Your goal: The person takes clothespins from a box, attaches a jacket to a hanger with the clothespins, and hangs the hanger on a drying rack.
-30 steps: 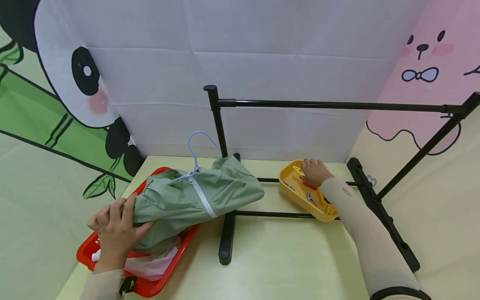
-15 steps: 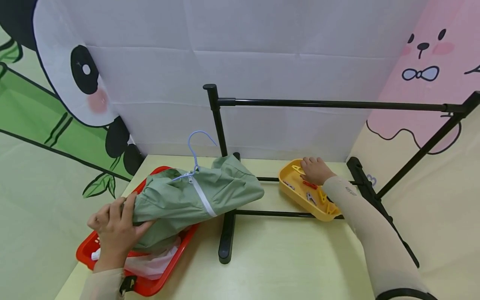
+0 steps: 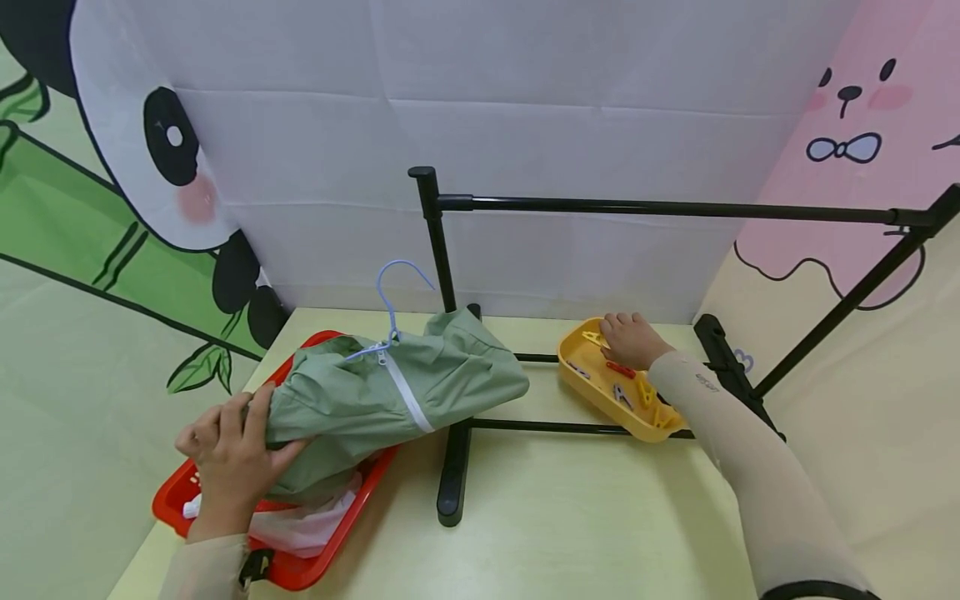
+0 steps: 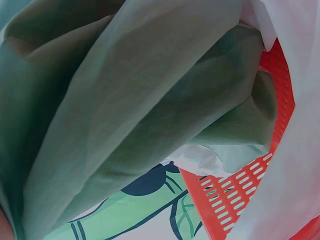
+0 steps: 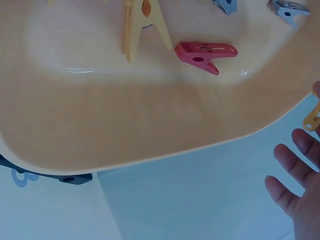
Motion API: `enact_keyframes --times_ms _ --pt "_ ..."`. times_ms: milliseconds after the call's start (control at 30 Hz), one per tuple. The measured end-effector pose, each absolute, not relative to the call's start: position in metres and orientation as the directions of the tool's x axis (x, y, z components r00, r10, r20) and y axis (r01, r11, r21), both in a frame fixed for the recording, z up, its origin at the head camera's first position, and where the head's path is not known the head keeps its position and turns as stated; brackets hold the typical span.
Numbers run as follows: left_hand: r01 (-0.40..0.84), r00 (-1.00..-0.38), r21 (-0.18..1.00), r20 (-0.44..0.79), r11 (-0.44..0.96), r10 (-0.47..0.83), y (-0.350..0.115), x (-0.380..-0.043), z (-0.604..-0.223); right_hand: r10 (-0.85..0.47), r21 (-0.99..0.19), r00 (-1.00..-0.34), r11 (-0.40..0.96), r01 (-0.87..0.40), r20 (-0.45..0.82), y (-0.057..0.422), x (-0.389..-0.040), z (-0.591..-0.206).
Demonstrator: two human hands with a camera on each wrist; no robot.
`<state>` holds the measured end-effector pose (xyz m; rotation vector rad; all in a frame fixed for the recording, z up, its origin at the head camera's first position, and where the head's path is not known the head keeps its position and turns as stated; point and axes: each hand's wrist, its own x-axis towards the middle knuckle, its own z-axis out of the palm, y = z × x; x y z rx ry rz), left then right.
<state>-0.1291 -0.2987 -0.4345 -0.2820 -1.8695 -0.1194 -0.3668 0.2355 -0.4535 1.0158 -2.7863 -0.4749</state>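
A green zip-up jacket (image 3: 457, 367) with a white zip lies bunched on a blue hanger (image 3: 387, 304), its hook pointing up. My left hand (image 3: 228, 450) grips the jacket's left side, thumb in front and fingers over the edge. Folds of the jacket (image 4: 135, 100) fill much of the left wrist view. At the far rim of a yellow tray (image 3: 600, 402), my right hand (image 3: 632, 340) pinches a yellow clothespin (image 5: 311, 120), which shows partly at the right wrist view's edge. A red clothespin (image 5: 205, 54) and several others lie in the tray.
Under the jacket, a red basket (image 3: 300, 575) holds pale pink cloth (image 3: 303, 529). A black clothes rack (image 3: 675, 210) stands behind, its lower bars running by the tray. A printed backdrop (image 3: 525, 150) closes off the rear.
The right forearm has shifted slightly to the right, while the right hand stays at the tray's rim. The left hand and the jacket have hardly moved.
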Motion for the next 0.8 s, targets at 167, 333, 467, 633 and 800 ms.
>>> enact_keyframes --times_ms 167,333,467,633,800 --pt "0.252 -0.3 -0.058 0.944 0.966 0.135 -0.2993 -0.1289 -0.4354 -0.664 0.344 -0.747 0.709 -0.615 0.032 0.2359 -0.3645 -0.4528" --pt "0.254 -0.321 -0.055 0.937 0.966 0.137 -0.3001 -0.1281 -0.4358 -0.67 0.324 -0.741 0.71 -0.626 0.036 0.2357 -0.3617 -0.4502" --pt "0.253 -0.321 -0.056 0.937 0.966 0.138 -0.3003 -0.1277 -0.4356 -0.676 0.293 -0.736 0.711 -0.639 0.036 0.235 -0.3595 -0.4479" --pt "0.256 -0.313 -0.055 0.94 0.965 0.137 -0.2996 -0.1273 -0.435 -0.696 0.27 -0.716 0.7 -0.661 0.053 0.2354 -0.3588 -0.4472" --pt "0.257 -0.312 -0.057 0.94 0.965 0.138 -0.2993 -0.1269 -0.4342 -0.702 0.243 -0.71 0.7 -0.671 0.059 0.2365 -0.3599 -0.4469"
